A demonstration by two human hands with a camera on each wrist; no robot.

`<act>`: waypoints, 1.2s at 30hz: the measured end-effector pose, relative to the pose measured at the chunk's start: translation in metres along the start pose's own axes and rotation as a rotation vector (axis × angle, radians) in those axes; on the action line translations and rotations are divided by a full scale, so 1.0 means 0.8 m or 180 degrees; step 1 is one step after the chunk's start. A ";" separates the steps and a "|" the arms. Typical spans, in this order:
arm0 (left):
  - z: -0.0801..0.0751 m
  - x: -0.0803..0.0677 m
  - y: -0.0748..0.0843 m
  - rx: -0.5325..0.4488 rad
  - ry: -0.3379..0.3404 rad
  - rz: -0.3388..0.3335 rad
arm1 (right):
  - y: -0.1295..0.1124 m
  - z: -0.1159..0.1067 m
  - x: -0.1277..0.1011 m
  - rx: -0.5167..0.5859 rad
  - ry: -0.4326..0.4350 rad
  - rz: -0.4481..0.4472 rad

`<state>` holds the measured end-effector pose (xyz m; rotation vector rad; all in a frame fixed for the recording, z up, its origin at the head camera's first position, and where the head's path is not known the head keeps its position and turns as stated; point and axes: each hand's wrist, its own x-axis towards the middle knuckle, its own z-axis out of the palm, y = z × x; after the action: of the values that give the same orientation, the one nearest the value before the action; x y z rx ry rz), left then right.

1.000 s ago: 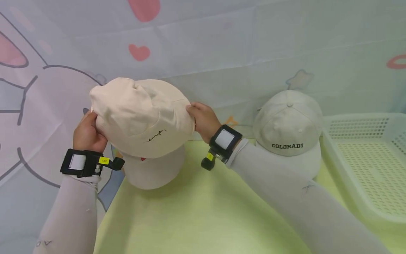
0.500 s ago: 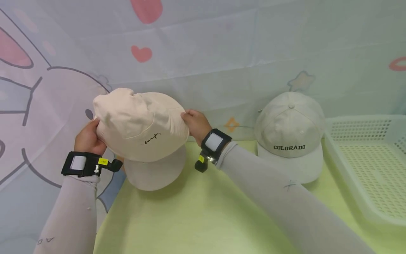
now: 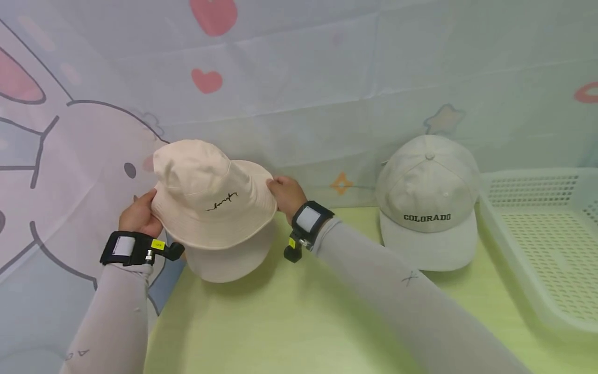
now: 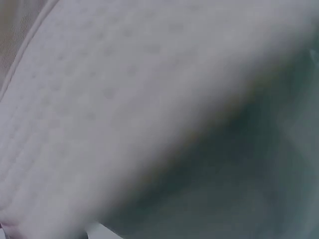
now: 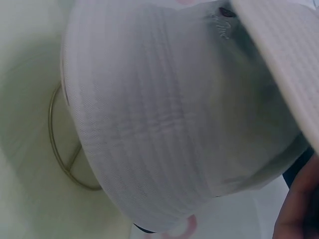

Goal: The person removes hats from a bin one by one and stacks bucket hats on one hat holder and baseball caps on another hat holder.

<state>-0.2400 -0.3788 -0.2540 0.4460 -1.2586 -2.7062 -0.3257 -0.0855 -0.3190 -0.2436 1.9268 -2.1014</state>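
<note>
Both hands are pinching the brim of a cream cotton bucket hat, the left hand and the right hand on opposite sides to keep it level. It is sitting over a white cap whose visor is sticking out beneath.

3 hats, 1 basket

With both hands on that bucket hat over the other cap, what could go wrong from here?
The cream fabric bucket hat, held at its brim by the left hand and right hand, sits tilted over a white cap; it may slide off. That cap rests on a thin wire stand, which could tip.
</note>
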 end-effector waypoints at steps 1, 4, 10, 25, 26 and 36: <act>-0.002 0.000 -0.002 0.0036 -0.0040 -0.0028 | 0.002 0.001 0.001 -0.0001 -0.0007 0.0017; -0.006 -0.003 -0.006 0.0068 -0.0114 -0.0136 | 0.007 0.002 0.000 -0.0007 -0.0035 0.0055; -0.014 -0.017 -0.012 0.0065 -0.0004 -0.0304 | 0.015 0.004 -0.005 -0.0003 -0.0173 0.0162; -0.030 -0.026 -0.042 0.1100 0.0146 0.0064 | 0.032 0.013 -0.017 -0.0116 -0.0303 0.0304; -0.031 -0.025 -0.043 0.1158 0.0197 0.0092 | 0.034 0.013 -0.018 -0.0102 -0.0304 0.0309; -0.040 -0.019 -0.057 0.1282 0.0956 0.0250 | 0.046 0.018 -0.015 -0.0056 -0.0282 0.0341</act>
<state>-0.2147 -0.3689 -0.3051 0.7912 -1.6815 -2.2090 -0.3068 -0.0984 -0.3537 -0.2279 1.8656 -1.9728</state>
